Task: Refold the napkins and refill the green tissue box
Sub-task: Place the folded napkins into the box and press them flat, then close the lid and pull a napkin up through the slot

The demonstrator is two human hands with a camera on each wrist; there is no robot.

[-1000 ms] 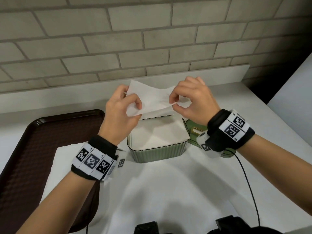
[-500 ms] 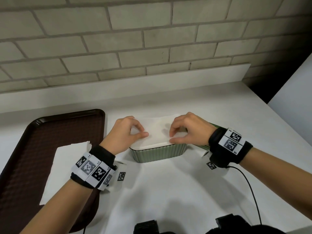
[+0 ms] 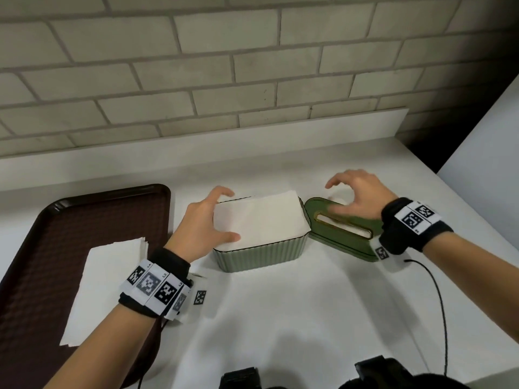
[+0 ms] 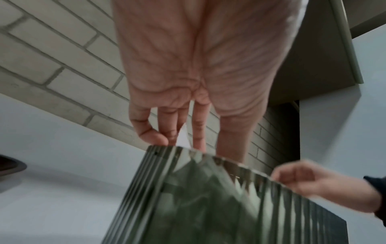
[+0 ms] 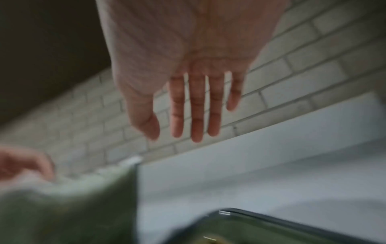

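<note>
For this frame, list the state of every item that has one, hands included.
Tissue box: lid off, filled with napkins to the rim.
Lid: off, lying right of the box.
Napkin stack: loose, partly on the tray.
Left hand: resting on the box's napkins.
Right hand: open, above the lid.

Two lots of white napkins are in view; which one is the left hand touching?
The white napkin stack filling the ribbed green tissue box; the left hand rests on it. The other pile lies untouched on the brown tray.
</note>
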